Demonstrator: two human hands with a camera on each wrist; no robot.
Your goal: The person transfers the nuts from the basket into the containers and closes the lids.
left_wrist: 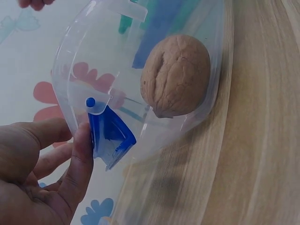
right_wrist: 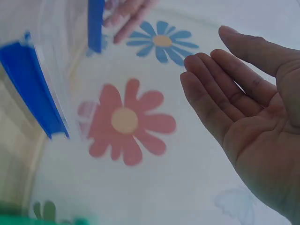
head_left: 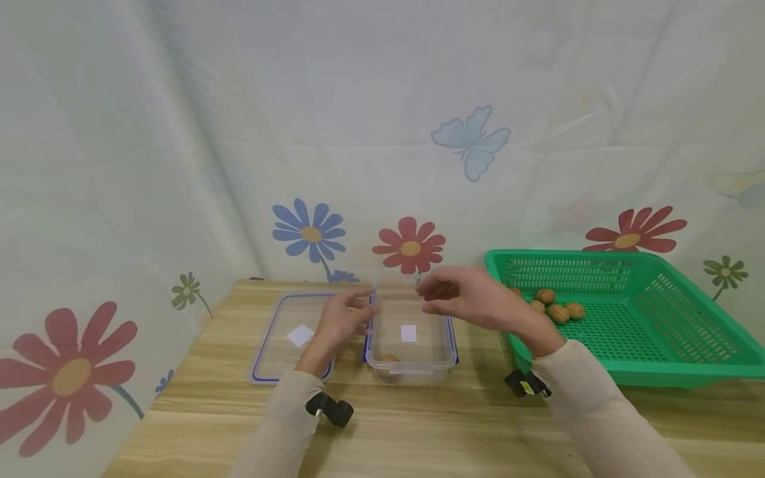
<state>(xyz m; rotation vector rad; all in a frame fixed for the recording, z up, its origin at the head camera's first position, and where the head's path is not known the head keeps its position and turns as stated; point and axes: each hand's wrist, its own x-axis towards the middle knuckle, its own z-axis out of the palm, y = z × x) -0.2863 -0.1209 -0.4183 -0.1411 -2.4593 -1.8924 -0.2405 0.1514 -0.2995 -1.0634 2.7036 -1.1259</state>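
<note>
A clear plastic food container [head_left: 418, 352] with blue side clips stands uncovered on the table, a walnut [left_wrist: 176, 75] lying inside near its front left corner. At the container's left rim, my left hand [head_left: 343, 318] has thumb and fingers on either side of the edge, beside a blue clip [left_wrist: 110, 133]. Above the container's right side hovers my right hand [head_left: 469, 295], palm bare and fingers loosely bent, holding nothing in the right wrist view. To the left, the clear lid [head_left: 277, 362] with a blue seal lies flat, partly behind my left hand and forearm.
At the right stands a green slotted basket [head_left: 633, 372], with several walnuts [head_left: 558, 313] gathered at its left end. A flowered curtain [head_left: 370, 166] hangs behind the wooden table [head_left: 412, 425]. Both forearms reach in from the front, with small black cameras at the wrists.
</note>
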